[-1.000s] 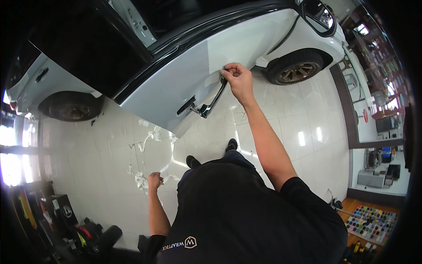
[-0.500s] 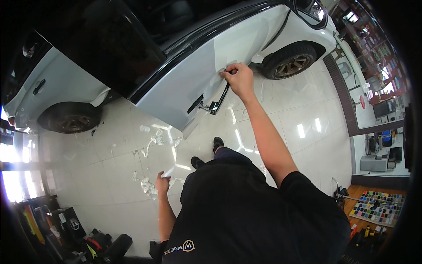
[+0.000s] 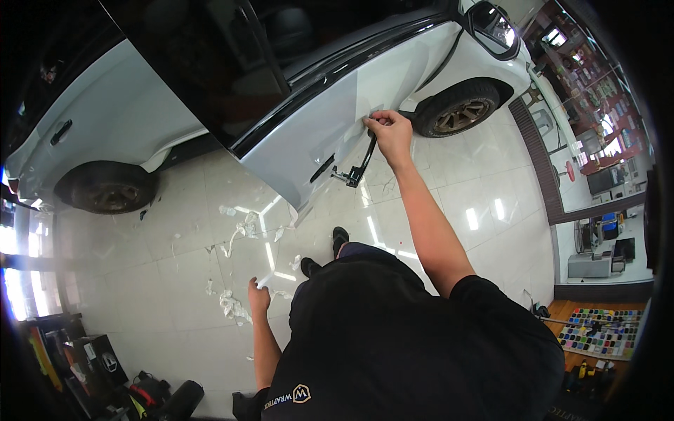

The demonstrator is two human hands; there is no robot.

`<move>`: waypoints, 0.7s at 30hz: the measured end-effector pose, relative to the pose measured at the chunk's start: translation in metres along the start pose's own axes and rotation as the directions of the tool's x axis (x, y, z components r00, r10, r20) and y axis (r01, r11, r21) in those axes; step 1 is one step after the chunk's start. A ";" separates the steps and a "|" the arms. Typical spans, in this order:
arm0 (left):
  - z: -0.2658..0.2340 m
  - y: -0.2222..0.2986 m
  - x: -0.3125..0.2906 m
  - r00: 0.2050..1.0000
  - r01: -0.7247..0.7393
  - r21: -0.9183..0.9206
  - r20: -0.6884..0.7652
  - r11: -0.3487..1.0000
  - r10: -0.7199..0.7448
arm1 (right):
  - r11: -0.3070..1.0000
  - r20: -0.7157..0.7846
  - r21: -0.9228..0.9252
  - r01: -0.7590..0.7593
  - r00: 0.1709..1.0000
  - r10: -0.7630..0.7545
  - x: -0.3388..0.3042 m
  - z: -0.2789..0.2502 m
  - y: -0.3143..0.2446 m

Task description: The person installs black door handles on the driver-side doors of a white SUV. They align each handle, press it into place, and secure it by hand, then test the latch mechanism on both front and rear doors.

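A white car door (image 3: 295,133) stands open before me, its surface greyer on the left and whiter on the right, with a straight line between. My right hand (image 3: 393,137) is closed in a pinch against the door near that line; what is between its fingertips is too small to make out. Just below those fingers, a black door handle (image 3: 359,168) sticks out from the panel, loose at its lower end, beside a dark slot (image 3: 322,169). Low at my left side, my left hand (image 3: 258,298) is closed around a small flat white piece (image 3: 263,283).
Crumpled whitish scraps (image 3: 234,307) lie on the glossy tiled floor (image 3: 175,281). The car's front wheel (image 3: 458,116) is at right and its rear wheel (image 3: 109,188) at left. Black cases (image 3: 105,361) stand lower left; a colourful sheet (image 3: 600,331) lies lower right.
The car and floor have shifted slightly in view. My right hand stays pinched at the door. My left hand is still low, with the white piece now turned and showing less.
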State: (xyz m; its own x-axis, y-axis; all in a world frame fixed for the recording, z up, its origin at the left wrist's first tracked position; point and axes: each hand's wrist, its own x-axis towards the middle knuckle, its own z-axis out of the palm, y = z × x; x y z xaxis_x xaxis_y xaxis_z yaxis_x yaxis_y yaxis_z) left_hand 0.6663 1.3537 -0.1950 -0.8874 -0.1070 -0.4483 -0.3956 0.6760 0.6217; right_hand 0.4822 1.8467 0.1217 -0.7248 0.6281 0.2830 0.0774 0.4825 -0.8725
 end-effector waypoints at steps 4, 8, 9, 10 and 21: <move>0.001 -0.014 -0.008 0.996 0.076 0.056 0.037 0.995 -0.078 | 0.998 -0.070 0.060 0.021 0.997 -0.017 -0.003 0.007 0.012; 0.002 -0.026 -0.011 0.989 0.104 0.075 0.096 0.992 -0.111 | 0.995 -0.081 0.085 0.047 0.996 -0.040 -0.007 0.008 0.011; 0.003 -0.029 -0.010 0.987 0.102 0.089 0.112 0.991 -0.112 | 0.995 -0.076 0.056 0.078 0.994 -0.074 -0.007 0.008 0.009; 0.004 -0.031 -0.008 0.985 0.100 0.104 0.128 0.990 -0.113 | 0.994 -0.070 0.027 0.110 0.992 -0.107 -0.006 0.008 0.007; 0.010 -0.019 0.020 0.993 0.028 -0.038 0.115 0.999 -0.023 | 0.992 0.029 0.034 0.125 0.992 -0.126 0.000 0.003 0.009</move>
State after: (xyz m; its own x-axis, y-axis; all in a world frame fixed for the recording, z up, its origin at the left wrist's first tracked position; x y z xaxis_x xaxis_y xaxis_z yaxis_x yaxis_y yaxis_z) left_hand 0.6583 1.3464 -0.2223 -0.8450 -0.0382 -0.5334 -0.4288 0.6444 0.6331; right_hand 0.4805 1.8493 0.1131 -0.7483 0.5444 0.3789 -0.0369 0.5362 -0.8433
